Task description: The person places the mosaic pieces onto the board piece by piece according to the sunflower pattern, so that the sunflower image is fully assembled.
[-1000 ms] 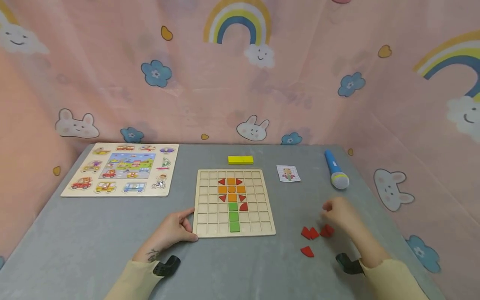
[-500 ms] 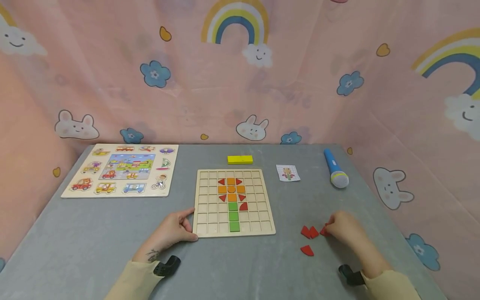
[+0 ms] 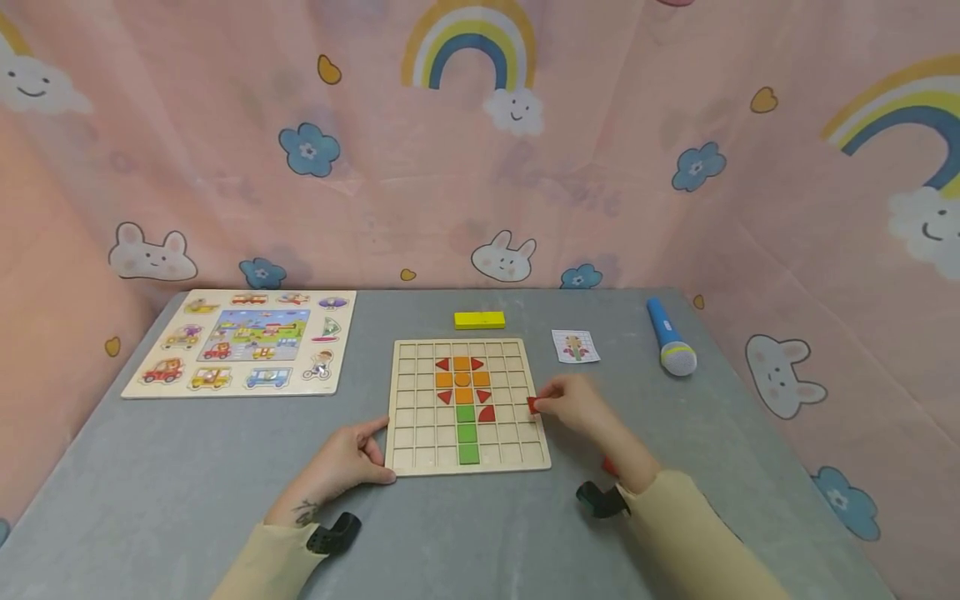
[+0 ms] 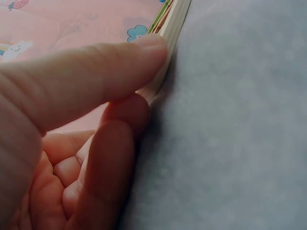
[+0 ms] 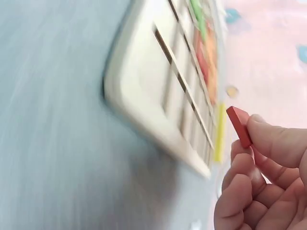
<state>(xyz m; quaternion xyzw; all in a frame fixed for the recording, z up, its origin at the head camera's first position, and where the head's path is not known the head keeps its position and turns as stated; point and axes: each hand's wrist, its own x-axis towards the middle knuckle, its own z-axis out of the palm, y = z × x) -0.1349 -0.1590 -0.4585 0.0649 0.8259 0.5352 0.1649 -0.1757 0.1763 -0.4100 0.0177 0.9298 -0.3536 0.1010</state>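
A wooden grid board (image 3: 517, 446) lies in the middle of the table, bearing orange, green and red pieces. My left hand (image 3: 347, 454) grips the board at its lower left corner, and the left wrist view shows the thumb (image 4: 144, 50) on its edge. Over the board's right edge, my right hand (image 3: 581, 408) pinches a small red piece (image 5: 239, 125) between thumb and fingers. One red quarter-circle piece (image 3: 487, 414) sits in a cell right of the top green square (image 3: 466, 413). Another red piece (image 3: 609, 467) shows beside the right forearm, which hides the area beyond it.
Behind the board lies a yellow block (image 3: 480, 320). A small printed card (image 3: 576, 347) and a blue toy microphone (image 3: 671, 340) lie to the right of it. At the back left is a vehicle picture puzzle (image 3: 341, 350). A pink printed cloth (image 3: 420, 208) hangs behind the table.
My right hand reached the loose red pieces, picked one up and carried it left to the board's right edge. The left hand has stayed in place at the board.
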